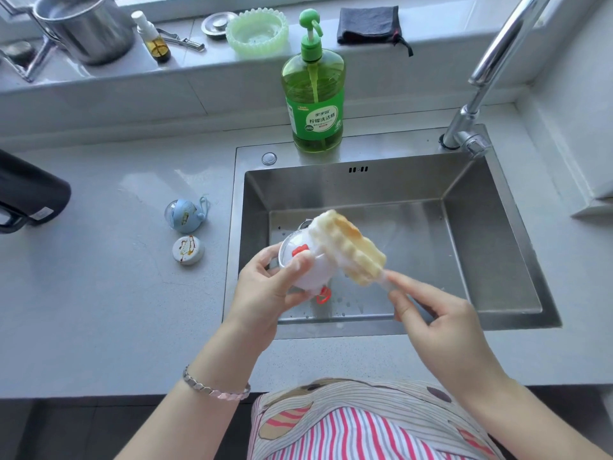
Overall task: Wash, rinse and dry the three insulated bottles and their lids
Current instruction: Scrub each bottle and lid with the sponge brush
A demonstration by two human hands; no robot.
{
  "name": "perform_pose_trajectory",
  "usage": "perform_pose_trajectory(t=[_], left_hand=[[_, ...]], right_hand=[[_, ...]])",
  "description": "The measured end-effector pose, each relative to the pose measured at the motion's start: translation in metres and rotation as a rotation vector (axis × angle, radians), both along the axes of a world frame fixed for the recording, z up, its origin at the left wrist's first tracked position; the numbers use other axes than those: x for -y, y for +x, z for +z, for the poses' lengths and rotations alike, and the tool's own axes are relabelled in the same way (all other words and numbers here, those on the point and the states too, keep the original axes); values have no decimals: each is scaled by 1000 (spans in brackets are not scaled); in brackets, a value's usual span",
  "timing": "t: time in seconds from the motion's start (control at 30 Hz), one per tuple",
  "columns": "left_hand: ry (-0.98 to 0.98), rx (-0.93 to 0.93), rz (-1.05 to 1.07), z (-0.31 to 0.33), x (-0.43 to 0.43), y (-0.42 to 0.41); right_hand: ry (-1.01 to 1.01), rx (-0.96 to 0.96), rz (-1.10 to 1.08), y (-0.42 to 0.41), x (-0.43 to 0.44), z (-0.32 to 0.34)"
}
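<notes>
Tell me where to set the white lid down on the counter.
Bare counter lies left of the sink, nearer you than the blue lid and cream lid, and along the sink's front edge. The sill behind the soap bottle is crowded.

Home kitchen, plainly domestic. Stainless sink [497, 227] set into a pale speckled countertop [116, 293], centre to three o'clock, with a chrome swivel tap [462, 126] at two o'clock. Green pump bottle of dish soap [313, 94] on the sink's back rim at twelve. Window ledge [109, 74] across the top, eleven through one: steel pot [86, 28], small spray bottle [152, 38], metal sink strainer [215, 25], ruffled green dish [257, 31], folded dark cloth [368, 24]. At nine o'clock on the counter, a blue strapped lid [185, 215] and a round white lid [188, 250], both cartoon-printed; a dark jug-like vessel [30, 194] at the left edge. Striped apron [348, 426] at six o'clock, close against the counter edge.
</notes>
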State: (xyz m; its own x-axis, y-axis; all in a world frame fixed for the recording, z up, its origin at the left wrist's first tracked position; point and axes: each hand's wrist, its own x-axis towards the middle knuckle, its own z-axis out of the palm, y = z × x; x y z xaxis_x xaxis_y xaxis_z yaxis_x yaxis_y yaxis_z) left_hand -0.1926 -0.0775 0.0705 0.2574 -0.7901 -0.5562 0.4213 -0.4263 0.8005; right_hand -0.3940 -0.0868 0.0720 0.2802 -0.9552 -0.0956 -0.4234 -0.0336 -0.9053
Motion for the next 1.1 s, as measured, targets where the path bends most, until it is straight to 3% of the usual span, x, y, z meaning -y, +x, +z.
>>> perform_pose_trajectory(t=[0.17,0.3,0.4,0.5,0.6,0.73,0.87,0.97,1.1], left_hand=[[-72,-77,-13,2,3,4],[-69,-113,-8,1,4,5],[-146,-208,-65,-2,1,12],[-186,-251,-151,-6,-5,15],[-169,-209,-175,-10,-9,14],[-151,-123,-189,-9,-13,11],[-160,-114,-179,-10,-15,11],[-186,-146,-183,-9,-14,10],[-170,-148,-173,-8,-12,10]], right_hand=[[-32,7,-7,2,-5,7],[181,34,-154,-14,14,-10],[394,191,-276,-25,20,-11],[521,336,-252,-23,13,-3],[477,339,-138,-7,2,-4],[421,212,-202,-8,10,-20],[320,259,-166,-14,12,-14],[298,91,-61,-13,9,-28],[282,110,-164,-20,13,-34]])
